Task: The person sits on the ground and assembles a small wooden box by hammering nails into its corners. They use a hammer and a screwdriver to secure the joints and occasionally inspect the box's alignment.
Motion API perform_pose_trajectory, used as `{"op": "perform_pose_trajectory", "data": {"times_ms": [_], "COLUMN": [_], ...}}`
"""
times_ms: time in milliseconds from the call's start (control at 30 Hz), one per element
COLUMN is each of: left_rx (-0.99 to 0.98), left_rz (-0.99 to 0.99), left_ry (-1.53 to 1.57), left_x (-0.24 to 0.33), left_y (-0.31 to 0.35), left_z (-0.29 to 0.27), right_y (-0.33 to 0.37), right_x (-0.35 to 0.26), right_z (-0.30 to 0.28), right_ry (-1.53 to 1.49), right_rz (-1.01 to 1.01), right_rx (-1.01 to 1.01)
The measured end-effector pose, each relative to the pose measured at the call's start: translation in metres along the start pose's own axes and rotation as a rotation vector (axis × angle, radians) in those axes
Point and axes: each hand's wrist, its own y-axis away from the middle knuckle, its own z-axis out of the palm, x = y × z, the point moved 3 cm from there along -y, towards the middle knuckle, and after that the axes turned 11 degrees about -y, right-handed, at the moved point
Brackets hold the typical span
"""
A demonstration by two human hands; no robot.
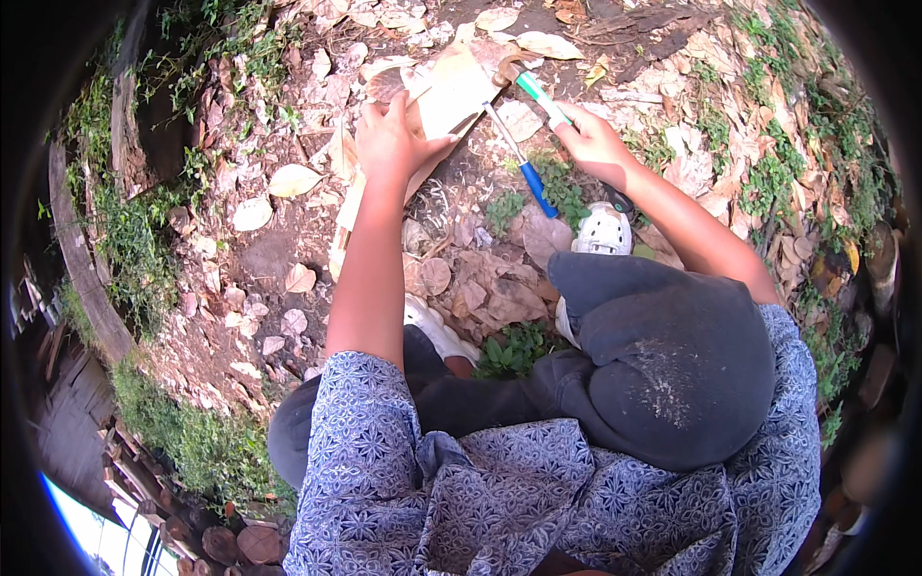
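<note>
Pale wooden board [455, 96] is propped at a slant on the leaf-strewn ground ahead of me. My left hand [394, 144] grips its near left side, thumb and fingers spread over the wood. In my right hand [594, 142] is a hammer [531, 88] with a green and white handle; its dark end shows below my wrist. The brownish hammer head is beside the board's right edge; whether they touch I cannot tell. Between my hands lies a slim metal-shafted tool [526, 169] with a blue handle, its tip close to the board's edge and its exact kind unclear.
Dry leaves [495, 278] and green weeds [523, 348] cover the ground. My white shoes [603, 230] and bent dark-trousered knees [672, 355] are close below the tools. A weathered timber [86, 250] runs along the left, with cut logs [257, 543] at lower left.
</note>
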Motion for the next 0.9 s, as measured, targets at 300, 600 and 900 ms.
{"op": "perform_pose_trajectory", "data": {"times_ms": [300,600,900], "left_rx": [0.14,0.155,0.155], "left_rz": [-0.064,-0.098,-0.121], "left_ry": [0.112,0.153,0.162], "left_x": [0.004,0.0,-0.004], "left_y": [0.012,0.018,0.018], "left_z": [0.031,0.036,0.04], "right_y": [-0.009,-0.011,-0.032], "right_x": [-0.051,-0.148,-0.156], "right_z": [0.027,0.07,0.071], "right_ry": [0.339,0.257,0.226], "right_rz": [-0.038,-0.308,-0.399], "right_rx": [-0.16,-0.045,-0.001]}}
